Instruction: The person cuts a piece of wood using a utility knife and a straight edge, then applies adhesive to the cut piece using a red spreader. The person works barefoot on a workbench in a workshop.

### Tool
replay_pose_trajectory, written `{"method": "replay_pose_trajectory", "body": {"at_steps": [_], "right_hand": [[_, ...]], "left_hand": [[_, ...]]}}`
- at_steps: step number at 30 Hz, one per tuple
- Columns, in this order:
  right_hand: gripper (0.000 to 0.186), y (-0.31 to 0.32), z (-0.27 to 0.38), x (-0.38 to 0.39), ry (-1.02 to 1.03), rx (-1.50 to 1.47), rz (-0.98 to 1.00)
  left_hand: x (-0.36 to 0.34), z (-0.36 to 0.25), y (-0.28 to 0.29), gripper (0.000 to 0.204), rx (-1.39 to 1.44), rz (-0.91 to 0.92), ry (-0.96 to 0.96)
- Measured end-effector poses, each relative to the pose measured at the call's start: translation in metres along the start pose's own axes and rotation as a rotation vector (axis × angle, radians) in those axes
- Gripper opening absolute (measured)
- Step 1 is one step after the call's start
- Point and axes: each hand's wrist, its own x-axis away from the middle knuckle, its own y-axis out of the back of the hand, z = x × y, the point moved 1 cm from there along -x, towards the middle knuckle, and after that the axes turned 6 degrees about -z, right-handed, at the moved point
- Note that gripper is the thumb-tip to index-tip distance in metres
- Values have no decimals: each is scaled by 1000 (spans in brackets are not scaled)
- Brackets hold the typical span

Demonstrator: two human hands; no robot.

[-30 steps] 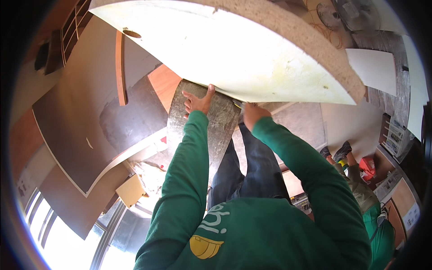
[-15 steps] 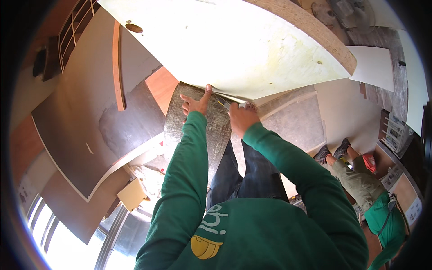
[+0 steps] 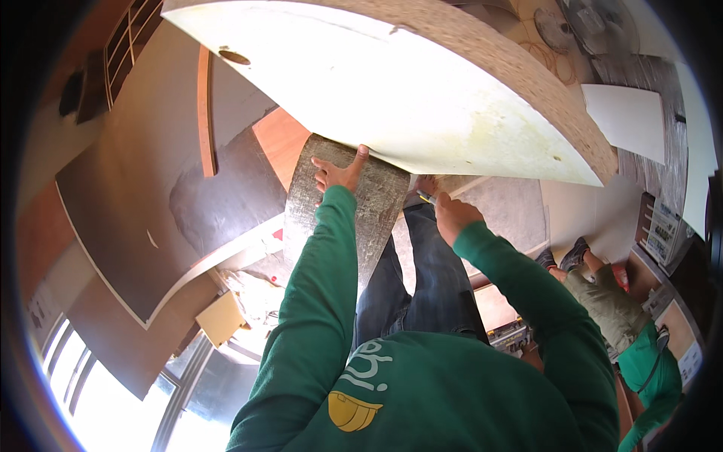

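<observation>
Two hands work at the near edge of the big pale board (image 3: 392,90). The left hand (image 3: 339,172) lies flat, fingers apart, on a grey speckled strip (image 3: 376,203) just below it. The right hand (image 3: 450,215), fingers clamped on a small yellow-handled tool (image 3: 426,197), sits just right of the strip.

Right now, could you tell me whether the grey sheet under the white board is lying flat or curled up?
Flat, as far as visible. The left hand presses the grey sheet, which spreads smoothly; its far end is hidden under the white board.
</observation>
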Motion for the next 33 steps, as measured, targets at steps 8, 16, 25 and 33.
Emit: {"method": "replay_pose_trajectory", "body": {"at_steps": [8,16,25,33], "right_hand": [[20,29,21,26,6,54,-67],[26,-44,63,-72,199,-73,-201],[33,-63,127,-176,228,-375,-119],[40,-33,141,-146,23,-190,56]], "left_hand": [[16,-21,9,161,31,31,-38],[14,-12,22,165,52,84,-67],[-9,-17,7,166,-7,69,8],[-11,-3,10,167,27,76,32]]}}
